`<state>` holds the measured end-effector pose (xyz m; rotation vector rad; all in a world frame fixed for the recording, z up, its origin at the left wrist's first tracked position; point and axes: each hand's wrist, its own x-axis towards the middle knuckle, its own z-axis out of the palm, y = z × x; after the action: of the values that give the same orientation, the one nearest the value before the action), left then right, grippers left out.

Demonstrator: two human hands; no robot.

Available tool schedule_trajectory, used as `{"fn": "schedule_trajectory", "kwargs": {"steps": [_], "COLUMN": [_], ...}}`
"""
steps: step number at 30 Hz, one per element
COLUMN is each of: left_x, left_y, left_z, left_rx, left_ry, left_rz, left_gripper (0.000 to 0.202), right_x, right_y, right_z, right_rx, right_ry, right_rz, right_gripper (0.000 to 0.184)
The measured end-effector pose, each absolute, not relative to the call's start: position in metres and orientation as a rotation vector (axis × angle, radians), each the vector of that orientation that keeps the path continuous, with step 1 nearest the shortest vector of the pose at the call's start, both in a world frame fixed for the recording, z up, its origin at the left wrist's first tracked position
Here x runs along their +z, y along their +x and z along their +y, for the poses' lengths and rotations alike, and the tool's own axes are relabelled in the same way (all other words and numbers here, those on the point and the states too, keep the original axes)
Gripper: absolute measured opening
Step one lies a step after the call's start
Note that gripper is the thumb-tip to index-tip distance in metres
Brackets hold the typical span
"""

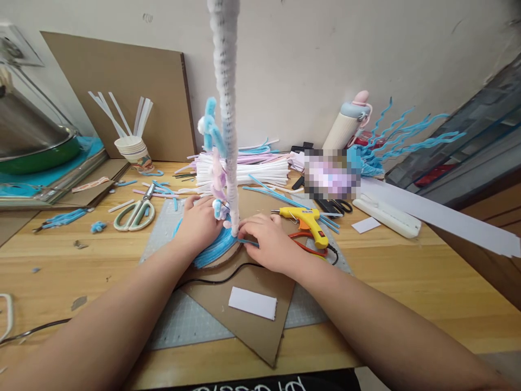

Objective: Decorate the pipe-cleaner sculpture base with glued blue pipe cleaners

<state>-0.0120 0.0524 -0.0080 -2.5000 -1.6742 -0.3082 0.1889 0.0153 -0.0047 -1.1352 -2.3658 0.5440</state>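
Observation:
A round base covered in blue pipe cleaners (pixel 215 251) lies in front of me, with bare cardboard showing along its edge. From it rises a tall post wrapped in white pipe cleaner (pixel 228 119), with small blue, pink and lilac shapes (pixel 210 130) on its left side. My left hand (pixel 202 225) rests over the base's left part, palm down; its fingertips are partly hidden. At the post's foot, my right hand (pixel 268 239) has its fingers closed on a blue pipe cleaner (pixel 247 241) that lies along the base.
A yellow glue gun (pixel 305 220) lies right of my right hand, its black cord (pixel 220 281) crossing the cardboard sheet (pixel 252 334). Scissors (pixel 136 214) lie left. Bundled pipe cleaners (pixel 260 171), a paper cup (pixel 132 149) and a bottle (pixel 345 125) stand or lie behind.

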Motion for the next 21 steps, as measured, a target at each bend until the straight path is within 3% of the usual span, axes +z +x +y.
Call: {"fn": "schedule_trajectory", "kwargs": {"steps": [9,21], "left_x": [-0.004,-0.005], "left_y": [-0.011,-0.011], "left_z": [0.050,0.051], "left_rx": [-0.329,-0.346], "left_ry": [-2.530,-2.528], "left_rz": [-1.681,-1.689], "left_gripper": [0.020,0.020], "right_x": [-0.003,0.003], "right_y": [0.190,0.192], "right_z": [0.017,0.011], "right_rx": [0.601,0.417], "right_ry": [-1.220,-1.301], "right_rz": [-2.310,-2.378], "right_gripper": [0.030,0.003]}}
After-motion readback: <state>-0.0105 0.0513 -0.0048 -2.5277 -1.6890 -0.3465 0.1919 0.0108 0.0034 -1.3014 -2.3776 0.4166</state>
